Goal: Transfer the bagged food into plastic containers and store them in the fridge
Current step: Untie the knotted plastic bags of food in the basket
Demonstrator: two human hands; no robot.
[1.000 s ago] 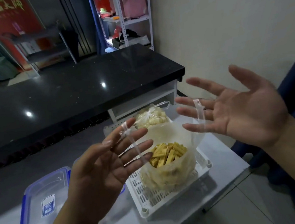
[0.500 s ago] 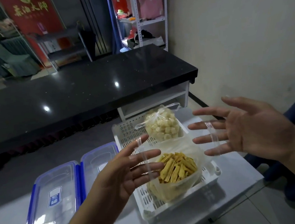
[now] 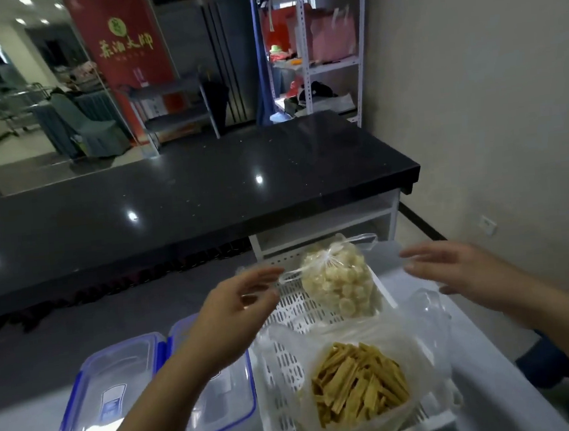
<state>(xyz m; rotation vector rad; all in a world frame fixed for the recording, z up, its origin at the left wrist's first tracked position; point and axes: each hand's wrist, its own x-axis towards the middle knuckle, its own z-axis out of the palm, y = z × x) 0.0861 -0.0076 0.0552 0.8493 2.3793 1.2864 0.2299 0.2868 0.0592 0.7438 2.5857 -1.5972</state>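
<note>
A white slotted basket (image 3: 280, 322) on the grey table holds two clear bags. The near bag (image 3: 360, 392) lies open and holds yellow sticks of food. The far bag (image 3: 337, 279) is knotted shut and holds pale round pieces. My left hand (image 3: 230, 319) hovers left of the knotted bag, fingers apart, its fingertips close to the bag's loop. My right hand (image 3: 459, 268) hovers to the bag's right, fingers spread, holding nothing. Two clear plastic containers with blue-rimmed lids, one (image 3: 113, 395) on the left and one (image 3: 224, 409) partly under my left forearm, lie left of the basket.
A long black counter (image 3: 205, 194) runs across behind the table. A steel fridge (image 3: 217, 49) stands far back, beside a white shelf rack (image 3: 307, 58). The wall is close on the right, and a dark blue chair (image 3: 564, 362) is at the right edge.
Both hands have let the open bag's handles slip off their fingers, and it has settled in the basket. The hands moved forward and down to either side of the knotted bag.
</note>
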